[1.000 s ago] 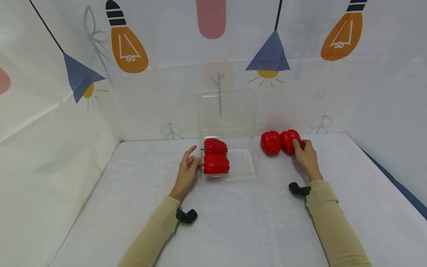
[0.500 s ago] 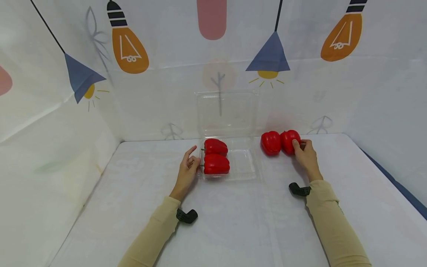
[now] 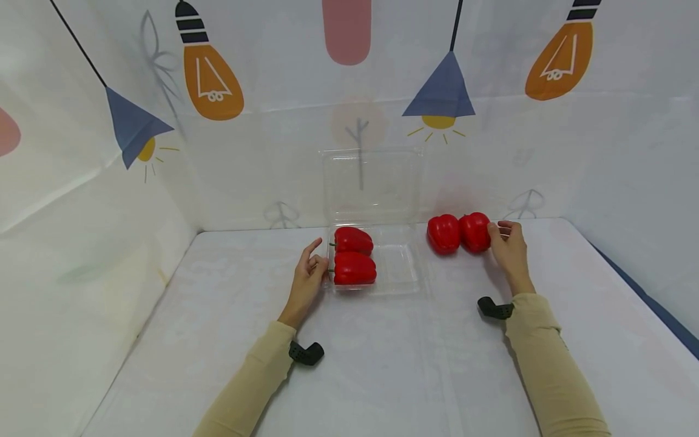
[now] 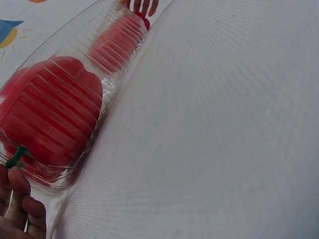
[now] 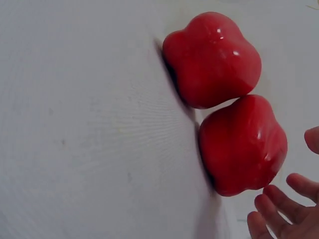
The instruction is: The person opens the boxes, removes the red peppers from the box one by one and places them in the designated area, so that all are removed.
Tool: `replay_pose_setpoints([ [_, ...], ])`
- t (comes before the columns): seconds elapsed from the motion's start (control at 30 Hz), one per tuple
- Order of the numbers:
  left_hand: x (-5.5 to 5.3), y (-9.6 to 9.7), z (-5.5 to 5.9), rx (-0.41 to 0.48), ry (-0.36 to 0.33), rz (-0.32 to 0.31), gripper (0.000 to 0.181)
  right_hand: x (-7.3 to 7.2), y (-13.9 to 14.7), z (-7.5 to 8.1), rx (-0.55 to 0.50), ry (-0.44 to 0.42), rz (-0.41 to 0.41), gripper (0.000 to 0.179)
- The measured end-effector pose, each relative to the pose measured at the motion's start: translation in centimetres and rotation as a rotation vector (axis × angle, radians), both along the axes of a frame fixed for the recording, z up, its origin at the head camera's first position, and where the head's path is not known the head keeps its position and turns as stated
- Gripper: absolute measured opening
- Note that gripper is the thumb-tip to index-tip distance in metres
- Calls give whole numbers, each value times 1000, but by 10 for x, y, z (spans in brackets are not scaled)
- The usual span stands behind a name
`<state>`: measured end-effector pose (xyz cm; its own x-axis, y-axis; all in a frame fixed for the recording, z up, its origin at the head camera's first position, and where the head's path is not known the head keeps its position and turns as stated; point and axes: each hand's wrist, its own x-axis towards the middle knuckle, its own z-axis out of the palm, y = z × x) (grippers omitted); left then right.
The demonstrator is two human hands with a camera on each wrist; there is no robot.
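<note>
A clear plastic clamshell box (image 3: 397, 290) lies on the table with its lid (image 3: 377, 182) raised at the back. Two red bell peppers lie on their sides in its left half, a front one (image 3: 355, 269) and a rear one (image 3: 353, 241), stems to the left. My left hand (image 3: 306, 282) is at the box's left edge, fingers loosely bent near a green stem (image 4: 17, 155). Right of the box, two more peppers, a left one (image 3: 443, 234) and a right one (image 3: 475, 232), sit side by side. Fingers spread, my right hand (image 3: 509, 252) is beside the right pepper and holds nothing.
White cloth covers the table (image 3: 382, 364). Behind it hangs a pale backdrop (image 3: 284, 158) printed with lamps and bulbs, and a pale sheet (image 3: 82, 273) closes off the left side. A black device (image 3: 307, 353) is strapped at each wrist.
My right hand has let go of the right pepper and drawn slightly to the right. That pepper stays beside its neighbour. My left hand and the box have not visibly moved.
</note>
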<state>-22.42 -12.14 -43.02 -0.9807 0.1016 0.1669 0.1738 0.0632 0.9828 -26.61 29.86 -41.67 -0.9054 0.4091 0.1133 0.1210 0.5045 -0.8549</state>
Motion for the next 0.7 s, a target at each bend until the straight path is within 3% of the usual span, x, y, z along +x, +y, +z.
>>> replay_pose_setpoints([
  [0.13,0,1,1,-7,4,-2,51,1,-3,7,24,72,-14,54],
  [0.4,1,0,2,-10,-8,11,51,4,-12,20,39,154,50,50],
  [0.7,-14,-2,-24,3,1,23,49,6,-24,27,71,209,132,46],
])
